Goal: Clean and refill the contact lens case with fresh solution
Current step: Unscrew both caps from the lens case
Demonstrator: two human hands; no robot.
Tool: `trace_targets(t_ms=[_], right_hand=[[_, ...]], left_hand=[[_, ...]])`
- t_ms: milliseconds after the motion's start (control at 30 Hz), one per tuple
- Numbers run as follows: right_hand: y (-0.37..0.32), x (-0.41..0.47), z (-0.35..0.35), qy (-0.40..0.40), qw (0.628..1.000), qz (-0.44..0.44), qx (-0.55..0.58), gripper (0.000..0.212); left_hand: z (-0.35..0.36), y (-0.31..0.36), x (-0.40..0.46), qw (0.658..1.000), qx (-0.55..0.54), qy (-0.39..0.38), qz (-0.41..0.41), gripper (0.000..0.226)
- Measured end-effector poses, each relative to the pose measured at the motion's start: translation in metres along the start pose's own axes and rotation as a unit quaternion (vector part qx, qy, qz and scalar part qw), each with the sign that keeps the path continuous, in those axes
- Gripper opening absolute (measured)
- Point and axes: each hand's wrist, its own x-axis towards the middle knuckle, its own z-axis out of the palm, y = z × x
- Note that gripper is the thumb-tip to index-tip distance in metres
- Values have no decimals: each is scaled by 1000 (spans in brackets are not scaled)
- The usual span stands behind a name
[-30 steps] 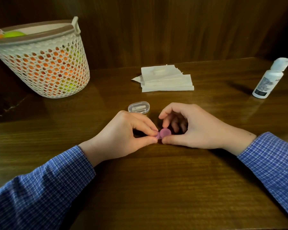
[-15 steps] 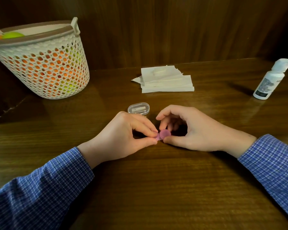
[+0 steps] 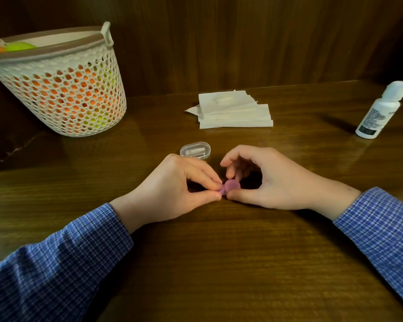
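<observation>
At the near centre of the table (image 3: 219,263), the left hand (image 3: 172,189) pinches one end of the pink lens case (image 3: 229,185) between thumb and forefinger, steadying it; the right hand (image 3: 270,180) pinches the round cap, apparently to unscrew it. Whether the case holds anything cannot be told. The solution bottle (image 3: 377,112) stands closed, far right. The far-left basket (image 3: 63,89) holds orange and green items.
</observation>
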Motion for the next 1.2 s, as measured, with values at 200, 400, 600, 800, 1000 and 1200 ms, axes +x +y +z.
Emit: trace_targets(t_ms=[200,400,600,800,1000,1200], right_hand=[[0,2,0,4,1000,13,-18,53],[1,1,-4,-24,1000,-7,17,48],[3,2,0,16,1000,15,-19,55],[4,-1,-5,-27,999,-10,21,50],[5,0,-1,0,1000,-1,-7,50],[9,1,-2,-18,999,-7,37,43]], left_hand=[[0,0,1,1000,-2,-5,-2,17],[-1,0,1,1000,-5,-2,-1,16],[-1,2,1,1000,-1,-6,0,16],[-1,1,0,1000,-2,-5,-5,15],[0,0,0,1000,-4,-3,-7,15],[0,-1,0,1000,-5,-2,-6,16]])
